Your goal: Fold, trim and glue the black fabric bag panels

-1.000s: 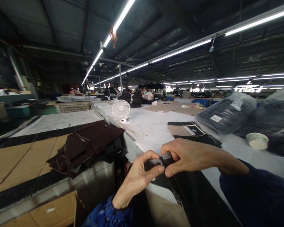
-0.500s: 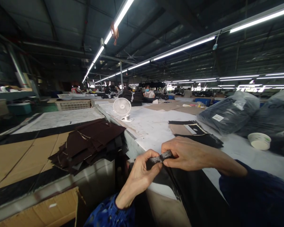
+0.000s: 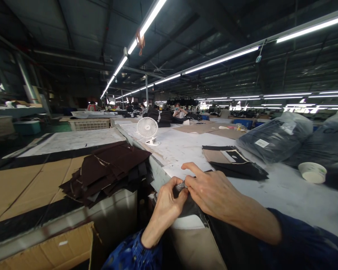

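- Pinching a grey, speckled strip (image 3: 180, 186), the left hand (image 3: 165, 206) is clamping thumb and forefinger on it, at the near edge of the table.
- The right hand (image 3: 214, 193) is meeting the strip's right end with bent fingers, while its forefinger is standing out apart from the others; its thumb is lying hidden, so whether it is gripping cannot be told.
- A dark cloth (image 3: 228, 240) is spreading below the strip and under the right wrist; a beige panel (image 3: 197, 247) is lying beside it, to the left.
- Blue sleeves (image 3: 135, 251) are covering both forearms.
- Beyond the hands, a stack of cloth pieces (image 3: 250, 170) is resting on the white table (image 3: 183, 144).
- A white fan (image 3: 147, 128) is standing near the table's left edge.
- To the left, a pile of brown cloth (image 3: 112, 161) is lying near the hands.
- To the right, a paper bowl (image 3: 312, 173) is sitting near a plastic bag (image 3: 278, 135).
- Farther back, a person (image 3: 180, 111) is sitting or standing behind dark bundles (image 3: 165, 116).
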`<state>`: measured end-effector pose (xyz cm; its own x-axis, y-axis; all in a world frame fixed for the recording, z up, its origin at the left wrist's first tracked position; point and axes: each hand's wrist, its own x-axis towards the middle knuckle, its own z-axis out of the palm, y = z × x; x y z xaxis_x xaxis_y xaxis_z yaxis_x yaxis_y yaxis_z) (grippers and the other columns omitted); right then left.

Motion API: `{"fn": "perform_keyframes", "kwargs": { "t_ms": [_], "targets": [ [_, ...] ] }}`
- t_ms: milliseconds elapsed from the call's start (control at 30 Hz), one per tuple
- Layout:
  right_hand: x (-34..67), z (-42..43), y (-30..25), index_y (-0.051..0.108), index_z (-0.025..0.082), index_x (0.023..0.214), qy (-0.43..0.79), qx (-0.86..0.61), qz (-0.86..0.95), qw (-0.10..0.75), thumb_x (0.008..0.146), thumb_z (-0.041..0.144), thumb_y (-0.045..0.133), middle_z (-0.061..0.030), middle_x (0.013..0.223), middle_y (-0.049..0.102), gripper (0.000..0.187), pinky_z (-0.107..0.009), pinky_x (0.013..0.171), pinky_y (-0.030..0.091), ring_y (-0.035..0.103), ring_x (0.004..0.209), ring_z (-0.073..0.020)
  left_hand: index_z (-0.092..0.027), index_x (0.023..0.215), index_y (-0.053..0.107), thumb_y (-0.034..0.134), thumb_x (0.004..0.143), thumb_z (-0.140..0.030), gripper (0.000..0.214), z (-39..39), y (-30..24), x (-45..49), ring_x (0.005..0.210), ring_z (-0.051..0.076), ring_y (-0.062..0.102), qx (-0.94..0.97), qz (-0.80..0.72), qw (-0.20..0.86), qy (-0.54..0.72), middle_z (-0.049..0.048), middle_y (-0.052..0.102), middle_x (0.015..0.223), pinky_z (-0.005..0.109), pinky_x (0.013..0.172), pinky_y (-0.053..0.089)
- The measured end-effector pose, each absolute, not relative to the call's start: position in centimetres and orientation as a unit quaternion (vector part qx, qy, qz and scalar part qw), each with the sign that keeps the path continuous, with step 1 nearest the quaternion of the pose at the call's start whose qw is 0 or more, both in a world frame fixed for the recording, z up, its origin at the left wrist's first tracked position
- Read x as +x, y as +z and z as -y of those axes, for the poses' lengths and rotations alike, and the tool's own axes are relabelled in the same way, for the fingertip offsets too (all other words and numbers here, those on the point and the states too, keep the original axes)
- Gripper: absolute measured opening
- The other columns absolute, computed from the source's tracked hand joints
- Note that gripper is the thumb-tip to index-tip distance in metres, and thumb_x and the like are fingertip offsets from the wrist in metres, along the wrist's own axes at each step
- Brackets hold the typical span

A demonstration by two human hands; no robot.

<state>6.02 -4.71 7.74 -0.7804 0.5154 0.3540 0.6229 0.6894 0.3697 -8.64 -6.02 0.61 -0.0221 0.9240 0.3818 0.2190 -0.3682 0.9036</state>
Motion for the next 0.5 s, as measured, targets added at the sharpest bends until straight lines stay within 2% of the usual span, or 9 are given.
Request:
{"fn": "perform_keyframes", "kwargs": {
  "t_ms": [100, 200, 300, 367, 500],
  "targets": [
    [5.7, 4.1, 7.6, 0.066, 0.015, 0.080, -0.155, -0.319, 0.919, 0.173, 0.078, 0.015, 0.049, -0.0079, 0.122, 0.059, 0.018, -0.026, 0.045, 0.019, 0.041, 0.048, -0.0051, -0.016, 0.073, 0.052, 0.054, 0.076, -0.024, 0.008, 6.0, 0.5, -8.7, 0.058, 0.010, 0.039, 0.603, -0.453, 0.337, 0.564, -0.0041, 0.045, 0.061, 0.022, 0.055, 0.032],
    [5.7, 2.8, 7.9, 0.062, 0.014, 0.065, 0.052, -0.343, 0.911, 0.224, 0.069, 0.011, 0.053, -0.0050, 0.110, 0.062, 0.011, -0.022, 0.048, 0.029, 0.040, 0.050, -0.0037, -0.017, 0.072, 0.051, 0.056, 0.076, -0.025, 0.011, 5.9, 0.0, -8.9, 0.057, 0.009, 0.036, 0.574, -0.408, 0.388, 0.594, -0.0044, 0.042, 0.062, 0.021, 0.055, 0.031],
    [5.8, 1.8, 8.3, 0.060, 0.014, 0.060, 0.223, -0.349, 0.883, 0.224, 0.066, 0.011, 0.054, -0.0046, 0.103, 0.061, 0.009, -0.020, 0.046, 0.032, 0.042, 0.051, -0.0037, -0.017, 0.076, 0.053, 0.056, 0.079, -0.030, 0.014, 5.9, -0.4, -9.3, 0.060, 0.010, 0.036, 0.564, -0.355, 0.439, 0.603, -0.0032, 0.043, 0.066, 0.021, 0.057, 0.031],
    [5.9, 1.7, 8.4, 0.060, 0.015, 0.061, 0.234, -0.348, 0.880, 0.224, 0.067, 0.011, 0.054, -0.0043, 0.103, 0.061, 0.009, -0.020, 0.047, 0.032, 0.043, 0.052, -0.0040, -0.017, 0.078, 0.054, 0.057, 0.080, -0.036, 0.019, 5.9, -0.5, -9.5, 0.063, 0.011, 0.038, 0.566, -0.338, 0.452, 0.600, -0.0023, 0.044, 0.068, 0.021, 0.059, 0.032],
    [6.0, 2.4, 8.6, 0.061, 0.015, 0.065, 0.169, -0.341, 0.898, 0.222, 0.070, 0.012, 0.056, -0.0033, 0.100, 0.062, 0.008, -0.021, 0.051, 0.034, 0.044, 0.056, -0.0057, -0.017, 0.077, 0.054, 0.064, 0.079, -0.045, 0.030, 5.7, -0.4, -9.4, 0.065, 0.011, 0.039, 0.576, -0.343, 0.426, 0.608, -0.0025, 0.044, 0.068, 0.021, 0.062, 0.033]
  ]
}}
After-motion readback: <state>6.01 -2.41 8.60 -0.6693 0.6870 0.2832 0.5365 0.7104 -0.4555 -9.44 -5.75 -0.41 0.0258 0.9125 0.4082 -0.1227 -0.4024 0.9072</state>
